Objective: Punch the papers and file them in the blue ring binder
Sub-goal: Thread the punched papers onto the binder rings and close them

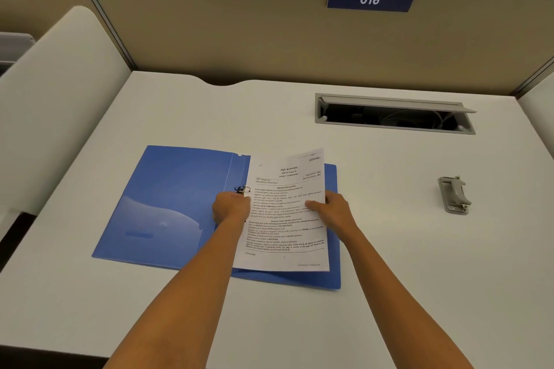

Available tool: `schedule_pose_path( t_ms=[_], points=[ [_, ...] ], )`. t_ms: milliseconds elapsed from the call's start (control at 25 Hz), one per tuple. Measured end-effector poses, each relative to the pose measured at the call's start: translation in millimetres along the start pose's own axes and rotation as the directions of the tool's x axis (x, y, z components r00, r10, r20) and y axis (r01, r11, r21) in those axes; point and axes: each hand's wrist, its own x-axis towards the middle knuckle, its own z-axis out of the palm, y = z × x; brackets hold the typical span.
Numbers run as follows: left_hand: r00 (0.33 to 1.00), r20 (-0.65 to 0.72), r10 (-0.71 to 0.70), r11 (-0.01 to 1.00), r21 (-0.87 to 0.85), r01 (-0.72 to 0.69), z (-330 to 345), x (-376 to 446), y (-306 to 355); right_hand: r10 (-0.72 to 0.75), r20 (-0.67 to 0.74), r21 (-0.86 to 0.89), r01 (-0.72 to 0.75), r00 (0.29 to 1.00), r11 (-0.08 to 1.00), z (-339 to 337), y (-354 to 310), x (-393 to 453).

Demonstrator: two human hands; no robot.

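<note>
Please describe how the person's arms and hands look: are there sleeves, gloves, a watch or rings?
Both forearms are bare as far as the frame shows, with no sleeves visible. The left hand and right hand wear no gloves. No watch, bracelet or ring is visible.

Single head view — forward and down, close over the desk [389,249].

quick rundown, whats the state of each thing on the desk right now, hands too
blue ring binder: open, flat on the desk
binder ring: cannot tell if open or closed
papers: on the binder's right half, left edge at the ring
left hand: at the papers' left edge by the ring
right hand: gripping the papers' right edge
hole punch: idle, apart to the right
cable hatch: lid open
</note>
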Motion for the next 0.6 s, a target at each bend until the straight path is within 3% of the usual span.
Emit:
schedule_pose_path(
  t_ms=[240, 440, 600],
  points=[
    [0.994, -0.037, 0.103, 0.990, 0.102, -0.099, -1.5, -2.6, -6.0, 0.059, -0.075, -0.074, -0.065, 0.995, 0.995, 3.0, 16.9, 4.9],
    [0.985, -0.073, 0.156, 0.985, 0.080, -0.150, -3.1, -3.6, -19.6, 0.024, -0.131, -0.064, -0.032, 0.991, 0.997, 7.9, 29.7, 4.4],
    [0.961, -0.179, 0.208, 0.978, 0.039, -0.205, -4.4, -12.9, -34.8, 0.022, -0.195, -0.028, -0.028, 0.980, 0.999, 12.8, 36.7, 2.1]
  ],
)
